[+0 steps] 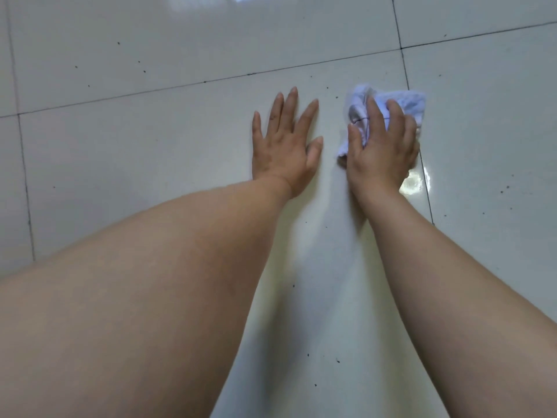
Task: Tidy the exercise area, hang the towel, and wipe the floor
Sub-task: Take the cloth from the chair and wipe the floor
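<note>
Wiping looks to be the step in hand: the right grip [381,146], a bare hand, lies on top of a crumpled white cloth [405,101] with its fingers arched over the bunched fabric and the thumb tucked against the near edge, so it holds the wad while pressing it down onto the glossy pale tiled floor [150,161]. The cloth sits on the floor at the far right corner of the middle tile, right by a dark grout line [205,82] crossing, and just beside the left grip [284,143]. That left grip is the other bare hand, planted flat on the tile with its fingers straight and spread, holding nothing and apparently propping the body. To do this step well, I judge the cloth should be kept pressed flat under the palm rather than balled up, so more fabric meets the tile. The strokes should overlap and run across the grout, where dirt tends to lodge. The weight should stay on the bracing hand so the wiping arm can move freely. A shiny wet-looking patch [414,179] lies just near the right wrist and probably wants a drier pass. Small dark specks [338,361] are scattered over the tiles, so much of the floor seems undone. Counted: one cloth, two hands, one wet-looking patch, parts of six tiles, and well over a dozen specks.
</note>
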Motion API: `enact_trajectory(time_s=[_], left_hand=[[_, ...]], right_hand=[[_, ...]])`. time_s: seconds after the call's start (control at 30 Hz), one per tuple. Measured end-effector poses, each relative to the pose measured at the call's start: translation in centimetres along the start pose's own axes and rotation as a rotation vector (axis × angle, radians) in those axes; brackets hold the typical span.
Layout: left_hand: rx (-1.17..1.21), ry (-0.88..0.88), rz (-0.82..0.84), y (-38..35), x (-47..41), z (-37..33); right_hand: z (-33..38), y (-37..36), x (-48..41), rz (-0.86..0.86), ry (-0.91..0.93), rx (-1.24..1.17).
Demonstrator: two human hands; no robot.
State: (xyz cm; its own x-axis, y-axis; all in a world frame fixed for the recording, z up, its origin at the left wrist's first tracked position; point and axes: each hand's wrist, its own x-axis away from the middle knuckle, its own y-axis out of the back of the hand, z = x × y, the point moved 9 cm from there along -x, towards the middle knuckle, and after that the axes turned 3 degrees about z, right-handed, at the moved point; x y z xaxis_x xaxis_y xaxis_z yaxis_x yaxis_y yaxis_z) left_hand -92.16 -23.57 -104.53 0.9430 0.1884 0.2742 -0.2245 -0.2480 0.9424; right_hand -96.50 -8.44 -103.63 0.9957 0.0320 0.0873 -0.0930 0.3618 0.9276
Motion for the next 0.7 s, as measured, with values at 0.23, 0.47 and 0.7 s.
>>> enact_trajectory(time_s=[0.23, 0.47, 0.7], left_hand=[[-0.002, 0.009, -0.002, -0.1, -0.1, 0.1], [-0.021, -0.009, 0.041, -0.1, -0.1, -0.1], [0.01, -0.019, 0.402, 0.2, -0.5, -0.4]], right_hand=[[-0.7, 0.5, 4.3, 0.026, 0.209, -0.037], [-0.8, 0.1, 3.8, 0.017, 0.012, 0.022], [0.0, -0.4, 10.0, 0.058, 0.038, -0.02]])
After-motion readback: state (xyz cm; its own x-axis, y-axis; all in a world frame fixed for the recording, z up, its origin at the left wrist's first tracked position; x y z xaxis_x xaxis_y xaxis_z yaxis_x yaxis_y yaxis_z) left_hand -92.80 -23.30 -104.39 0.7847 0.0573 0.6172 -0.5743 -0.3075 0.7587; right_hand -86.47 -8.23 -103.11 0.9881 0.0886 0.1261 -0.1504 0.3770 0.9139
